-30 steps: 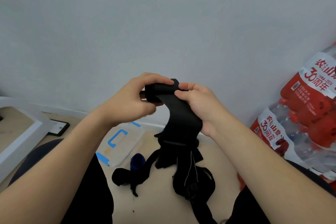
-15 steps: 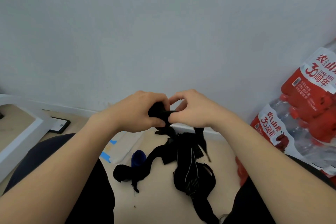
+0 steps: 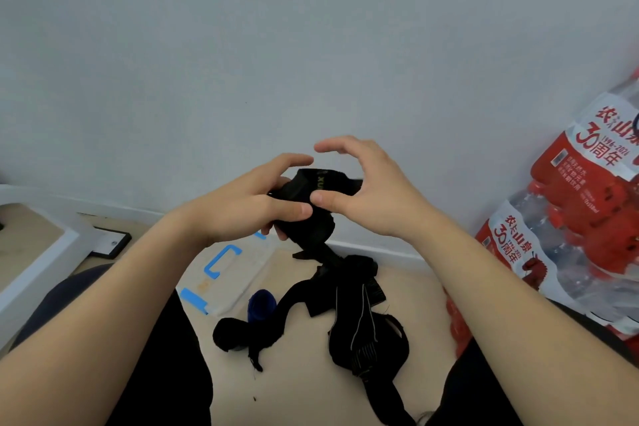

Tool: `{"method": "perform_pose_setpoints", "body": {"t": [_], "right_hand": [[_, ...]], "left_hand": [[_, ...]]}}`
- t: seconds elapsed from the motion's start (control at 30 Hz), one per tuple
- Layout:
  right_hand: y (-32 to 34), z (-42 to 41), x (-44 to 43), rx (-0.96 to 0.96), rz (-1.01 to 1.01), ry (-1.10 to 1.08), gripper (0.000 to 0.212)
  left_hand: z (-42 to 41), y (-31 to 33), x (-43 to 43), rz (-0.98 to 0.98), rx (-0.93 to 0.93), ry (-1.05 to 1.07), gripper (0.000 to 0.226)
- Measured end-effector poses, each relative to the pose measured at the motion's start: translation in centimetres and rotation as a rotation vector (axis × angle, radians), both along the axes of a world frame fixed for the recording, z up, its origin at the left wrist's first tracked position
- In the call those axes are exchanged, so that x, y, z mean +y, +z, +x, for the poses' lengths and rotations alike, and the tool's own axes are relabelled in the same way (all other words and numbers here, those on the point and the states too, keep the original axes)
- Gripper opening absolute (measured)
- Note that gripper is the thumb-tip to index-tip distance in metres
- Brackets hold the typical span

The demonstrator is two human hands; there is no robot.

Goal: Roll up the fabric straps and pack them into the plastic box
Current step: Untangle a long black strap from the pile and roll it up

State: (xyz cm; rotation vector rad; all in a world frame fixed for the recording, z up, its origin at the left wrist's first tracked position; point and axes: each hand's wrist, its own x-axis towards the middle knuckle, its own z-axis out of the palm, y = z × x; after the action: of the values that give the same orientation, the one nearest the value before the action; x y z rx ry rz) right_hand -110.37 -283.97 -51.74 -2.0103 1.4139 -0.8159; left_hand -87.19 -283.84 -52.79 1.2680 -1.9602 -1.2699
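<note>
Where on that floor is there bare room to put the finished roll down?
Bare floor lies between the person's knees, in front of the black strap pile. Another strip runs between the pile and the red bottle packs. It is crowded where pile, blue roll and clear plastic box meet.

Readable text: water packs, strap.
Red water-bottle packs to my right read "农夫山泉", "30周年", "1996-2026"; black strap I'm rolling shows "XU", rest hidden.

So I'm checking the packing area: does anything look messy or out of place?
Yes: black fabric straps lie tangled on the beige floor beside the clear plastic box with blue latches, not in it.
</note>
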Motion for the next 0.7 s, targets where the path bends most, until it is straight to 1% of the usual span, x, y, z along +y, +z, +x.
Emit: {"method": "perform_pose_setpoints", "body": {"t": [0.07,0.1,0.13,0.17,0.2,0.27,0.33,0.37,0.4,0.47,0.57,0.67,0.7], "right_hand": [[-0.2,0.4,0.2,0.009,-0.158,0.017,0.041],[-0.3,0.8,0.3,-0.008,-0.204,0.003,0.031],[-0.4,1.2,0.4,-0.036,-0.215,-0.044,0.021],[-0.5,1.6,0.5,-0.077,-0.185,-0.116,0.010],[-0.8,1.8,0.5,-0.124,-0.119,-0.197,0.008],[-0.9,2.1,0.5,-0.239,0.094,-0.296,0.029],[-1.0,2.6,0.8,-0.335,0.287,-0.224,0.048],[-1.2,2.9,0.9,-0.364,0.323,-0.150,0.053],[-1.4,3.2,1.0,-0.380,0.331,-0.089,0.055],[-1.8,3.5,1.0,-0.370,0.306,-0.022,0.051],[-2.2,3.0,1.0,-0.261,0.184,0.030,0.049],[-2.2,2.3,1.0,-0.117,0.104,0.071,0.064],[-2.1,2.2,1.0,-0.094,0.101,0.084,0.064]], "left_hand": [[-0.6,-0.2,0.0,-0.033,-0.001,0.075,0.056],[-0.8,-0.2,-0.2,-0.049,0.029,0.126,0.050],[-1.0,-0.2,-0.4,-0.058,0.084,0.184,0.044],[-1.1,0.0,-0.6,-0.056,0.157,0.242,0.039],[-1.1,0.1,-0.8,-0.045,0.231,0.291,0.036],[-1.2,0.3,-0.9,-0.026,0.323,0.350,0.040],[-1.9,-0.1,-0.5,-0.027,0.356,0.361,0.043],[-2.4,-0.3,-0.3,-0.032,0.366,0.355,0.042],[-2.9,-0.6,-0.1,-0.036,0.379,0.348,0.038],[-3.4,-0.7,0.2,-0.040,0.405,0.332,0.031],[-3.0,-0.4,0.3,-0.015,0.393,0.319,0.029],[-2.9,-0.2,0.4,0.003,0.279,0.347,0.036],[-2.9,-0.3,0.4,-0.014,0.224,0.381,0.037]]}}
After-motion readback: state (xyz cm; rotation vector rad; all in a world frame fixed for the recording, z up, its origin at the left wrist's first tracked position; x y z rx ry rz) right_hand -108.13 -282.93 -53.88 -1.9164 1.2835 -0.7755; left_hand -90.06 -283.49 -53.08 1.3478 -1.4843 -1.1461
